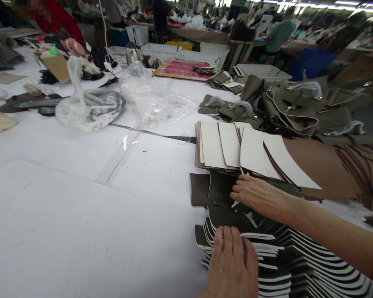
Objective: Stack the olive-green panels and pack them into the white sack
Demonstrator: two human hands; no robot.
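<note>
A fanned stack of dark olive panels [278,273] with white edges lies at the lower right; they look like leather pieces. My left hand [233,260] is closed over the near end of this stack, fingers bent over the edges and thumb to the right. Farther away, my right hand [248,192] reaches in from the right, its fingers curled together on a dark olive panel [222,186]. Its thumb is hidden. Just beyond that hand sits a pile of white-faced, brown-backed pieces [217,145], spread like cards.
Olive bags with handles [292,103] are heaped at the back right, beside brown sheets [323,169]. Clear plastic bags [152,99] lie on the white table [81,215]. Farther back are a red board [186,68], white crates [161,50] and several people.
</note>
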